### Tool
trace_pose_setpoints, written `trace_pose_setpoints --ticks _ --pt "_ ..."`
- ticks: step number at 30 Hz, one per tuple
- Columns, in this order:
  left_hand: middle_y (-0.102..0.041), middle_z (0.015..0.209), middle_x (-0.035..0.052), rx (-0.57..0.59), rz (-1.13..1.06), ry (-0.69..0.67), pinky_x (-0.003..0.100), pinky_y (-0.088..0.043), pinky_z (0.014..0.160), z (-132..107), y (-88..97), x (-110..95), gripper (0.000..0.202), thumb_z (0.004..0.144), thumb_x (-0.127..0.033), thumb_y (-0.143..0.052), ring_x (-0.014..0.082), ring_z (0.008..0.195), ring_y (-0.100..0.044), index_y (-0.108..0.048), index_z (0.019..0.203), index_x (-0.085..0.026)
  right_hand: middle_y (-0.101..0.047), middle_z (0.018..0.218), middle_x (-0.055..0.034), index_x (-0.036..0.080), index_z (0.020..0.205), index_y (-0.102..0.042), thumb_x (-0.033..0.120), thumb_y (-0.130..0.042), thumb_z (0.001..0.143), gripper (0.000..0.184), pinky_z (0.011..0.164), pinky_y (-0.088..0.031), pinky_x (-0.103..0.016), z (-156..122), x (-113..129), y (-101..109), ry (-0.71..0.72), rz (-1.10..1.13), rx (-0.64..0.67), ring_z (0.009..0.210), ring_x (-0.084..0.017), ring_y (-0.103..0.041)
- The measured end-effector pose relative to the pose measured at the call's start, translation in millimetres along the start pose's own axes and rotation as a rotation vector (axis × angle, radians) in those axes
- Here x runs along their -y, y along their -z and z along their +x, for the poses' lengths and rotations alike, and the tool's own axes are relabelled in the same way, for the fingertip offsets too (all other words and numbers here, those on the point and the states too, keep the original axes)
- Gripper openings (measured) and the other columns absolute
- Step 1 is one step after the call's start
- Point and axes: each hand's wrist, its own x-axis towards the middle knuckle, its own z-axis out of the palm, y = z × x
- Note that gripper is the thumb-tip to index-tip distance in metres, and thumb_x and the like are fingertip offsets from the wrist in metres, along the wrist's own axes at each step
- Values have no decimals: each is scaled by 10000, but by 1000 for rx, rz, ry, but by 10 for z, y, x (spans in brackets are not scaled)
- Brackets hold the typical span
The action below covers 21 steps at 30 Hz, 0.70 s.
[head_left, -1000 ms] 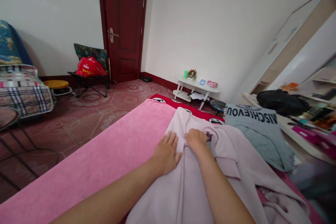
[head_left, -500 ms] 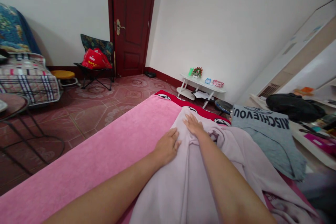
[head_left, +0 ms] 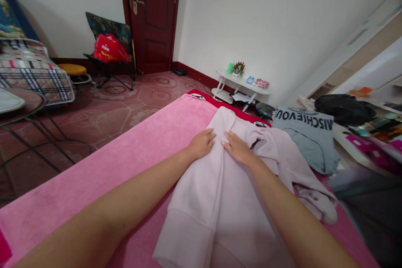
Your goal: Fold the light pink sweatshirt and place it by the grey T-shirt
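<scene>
A pale pink sweatshirt (head_left: 245, 209) lies spread on a pink blanket (head_left: 132, 150), one sleeve (head_left: 201, 188) laid lengthwise along its left side with the cuff towards me. My left hand (head_left: 202, 143) rests on the outer edge of that sleeve, fingers stretched out. On the inner side of the same sleeve my right hand (head_left: 236, 145) lies flat, its fingers apart. The other sleeve (head_left: 314, 201) bends off to the right, a dark print showing near its end. A dark opening in the cloth shows right of my right hand.
A folded grey garment (head_left: 306, 142) with black lettering lies to the right, beside a cluttered shelf with a black bag (head_left: 344, 110). Beyond the bed stands a small white table (head_left: 245, 86). At left are a round table (head_left: 21, 113) and a folding chair (head_left: 109, 25) bearing a red bag (head_left: 110, 48).
The camera has tilted further down. Along the sleeve, my right hand has come back nearer to me, now about level with the left. The sleeve looks flatter and its cuff shows.
</scene>
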Motion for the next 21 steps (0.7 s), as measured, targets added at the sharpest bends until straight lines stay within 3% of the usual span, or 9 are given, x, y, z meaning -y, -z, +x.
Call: trace_pose_setpoints --ticks 2,4,6,8,10,12,16,18,21 --pt "-390 1468 151 -8 16 -16 334 -278 1133 -17 6 -22 456 912 -274 -422 232 1348 -367 -528 1310 -79 -487 1404 -110 153 1317 -520 380 -438 894 487 1094 -294 -348 -196 -54 76 49 65 -116 1304 -212 -424" --pt "-372 1481 140 -7 38 -54 356 -244 1148 -31 11 -47 447 909 -265 -427 233 1365 -338 -529 1311 -98 -609 1257 -94 149 1167 -617 270 -439 858 377 1052 -346 -312 -383 -153 163 -9 129 -362 1191 -187 -523" --pt "-372 1487 111 7 70 -112 372 -201 1164 -39 21 -71 437 921 -253 -404 212 1376 -319 -516 1327 -137 -620 1215 -88 161 1105 -628 209 -431 816 353 1044 -350 -334 -561 -279 236 -167 109 -675 1169 -200 -523" --pt "-382 1485 88 29 103 -161 385 -176 1171 -43 36 -90 435 938 -241 -371 194 1379 -314 -496 1350 -178 -586 1246 -112 165 1153 -593 230 -484 770 404 1027 -361 -393 -718 -412 268 -381 38 -854 1185 -254 -497" --pt "-398 1476 80 39 119 -180 399 -172 1171 -43 50 -101 435 947 -234 -352 195 1375 -323 -490 1358 -205 -572 1246 -158 142 1232 -539 318 -553 738 525 967 -406 -437 -835 -533 260 -600 9 -808 1157 -315 -512" --pt "-426 1457 75 38 117 -191 409 -168 1172 -41 56 -106 431 953 -230 -338 197 1366 -341 -501 1351 -219 -583 1222 -197 112 1280 -499 458 -571 732 652 893 -450 -457 -904 -632 231 -743 29 -610 1109 -354 -547" --pt "-437 1452 49 23 89 -193 413 -187 1169 -31 43 -100 425 947 -232 -353 193 1361 -351 -509 1342 -246 -637 1126 -229 109 1164 -599 675 -494 719 727 823 -480 -482 -939 -774 196 -821 60 -298 1044 -388 -598" --pt "-436 1453 47 29 96 -193 413 -189 1168 -23 33 -94 428 938 -235 -370 192 1366 -343 -508 1343 -246 -670 1048 -218 122 1073 -641 688 -527 681 697 798 -493 -481 -948 -837 185 -815 93 -324 993 -385 -623" --pt "-480 1420 45 64 128 -207 428 -156 1173 -20 27 -93 435 941 -270 -364 187 1379 -314 -492 1355 -241 -697 896 -169 139 913 -661 611 -601 649 544 770 -514 -475 -982 -949 156 -816 269 -579 908 -365 -644"
